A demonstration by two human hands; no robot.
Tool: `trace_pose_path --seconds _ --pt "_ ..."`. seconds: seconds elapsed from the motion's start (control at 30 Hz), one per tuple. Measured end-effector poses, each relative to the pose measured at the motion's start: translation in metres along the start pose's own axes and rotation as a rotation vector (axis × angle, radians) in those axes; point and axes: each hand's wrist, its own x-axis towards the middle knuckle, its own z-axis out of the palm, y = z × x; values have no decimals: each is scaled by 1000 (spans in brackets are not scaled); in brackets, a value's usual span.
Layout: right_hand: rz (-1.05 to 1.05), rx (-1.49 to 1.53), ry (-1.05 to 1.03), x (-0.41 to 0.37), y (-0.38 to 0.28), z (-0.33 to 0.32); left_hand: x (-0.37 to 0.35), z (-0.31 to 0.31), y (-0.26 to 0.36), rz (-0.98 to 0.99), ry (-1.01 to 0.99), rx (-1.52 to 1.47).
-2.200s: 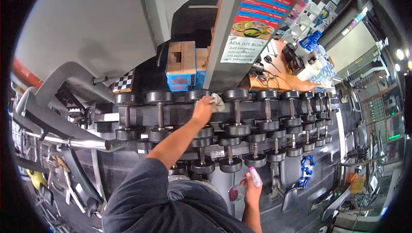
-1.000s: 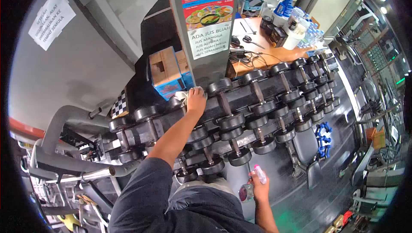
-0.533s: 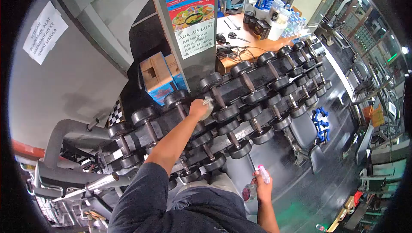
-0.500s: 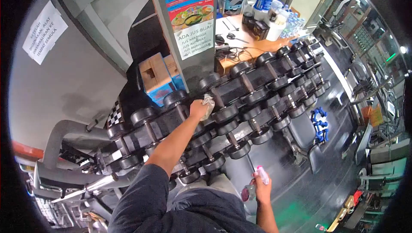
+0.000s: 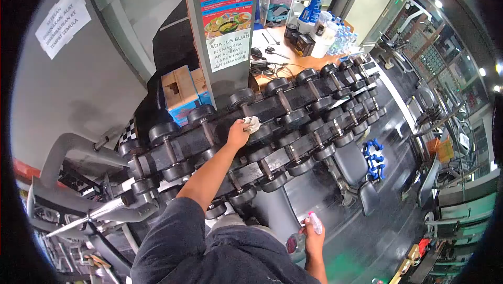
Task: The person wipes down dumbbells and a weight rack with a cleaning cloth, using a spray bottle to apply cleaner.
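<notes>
My left hand (image 5: 239,133) is closed on a crumpled pale cloth (image 5: 252,124). The cloth lies against the lower part of a black dumbbell (image 5: 241,97) on the upper tier of the rack, partly covering its handle and near head. Low in the view, my right hand (image 5: 314,239) is wrapped round a clear spray bottle (image 5: 296,243) with a pink and white spray head (image 5: 315,222). Dark reddish liquid seems to show inside the bottle, which is held away from the rack. More dumbbells (image 5: 283,101) stand in rows on both sides of the cloth.
The two-tier dumbbell rack (image 5: 222,129) runs diagonally across. Behind it are a pillar with a menu sign (image 5: 226,6), cardboard boxes (image 5: 179,87) and a desk (image 5: 270,77) with bottles. A padded bench (image 5: 351,162) and small blue dumbbells (image 5: 373,158) are to the right.
The view has shifted, so the rack appears farther left. My left hand's cloth, bunched up more, has moved onto the dumbbell from beside its handle. My right hand still holds the spray bottle.
</notes>
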Motion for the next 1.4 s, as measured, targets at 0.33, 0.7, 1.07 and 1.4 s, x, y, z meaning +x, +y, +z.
trace_pose_path --seconds 0.33,0.7,1.07,1.4 --pt "-17 -32 48 14 -19 -27 43 0 -4 56 157 -26" --pt "7 -107 11 52 -20 14 69 20 -27 247 -118 299" --pt "19 -84 21 72 -50 44 76 26 -39 215 74 113" --pt "40 -60 65 73 -46 39 36 36 -43 183 -223 -50"
